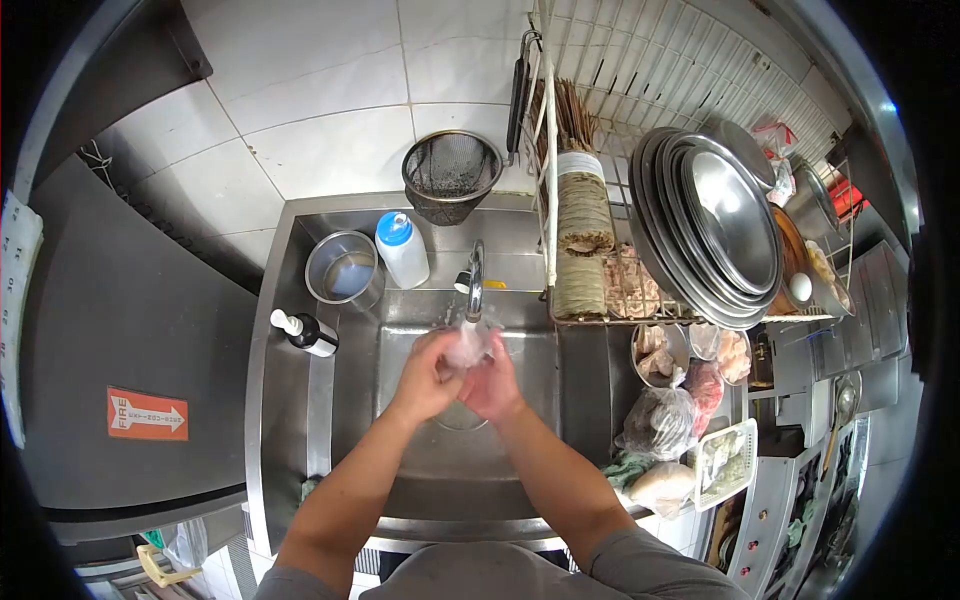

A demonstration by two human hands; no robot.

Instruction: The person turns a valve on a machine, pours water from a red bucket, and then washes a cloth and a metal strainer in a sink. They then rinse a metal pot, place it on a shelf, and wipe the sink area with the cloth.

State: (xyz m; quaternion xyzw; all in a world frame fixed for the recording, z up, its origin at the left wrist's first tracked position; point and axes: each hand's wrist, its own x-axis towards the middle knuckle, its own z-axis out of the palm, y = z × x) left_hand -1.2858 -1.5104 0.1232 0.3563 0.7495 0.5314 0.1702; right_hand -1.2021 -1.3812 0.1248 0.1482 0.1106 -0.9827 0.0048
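Observation:
Under the running tap my two hands meet in the stream of water. My left hand comes in from the left with its fingers curved and apart from the palm. My right hand faces it, palm turned up and fingers stretched out. White splashing water covers the space between them and blurs the fingertips. No object shows in either hand. Below them is the steel sink basin, with its drain partly hidden behind the hands.
On the left ledge stand a dark pump bottle, a steel pot and a blue-capped bottle. A mesh strainer is at the back wall. Stacked steel bowls fill the right rack, above bagged food and a white basket.

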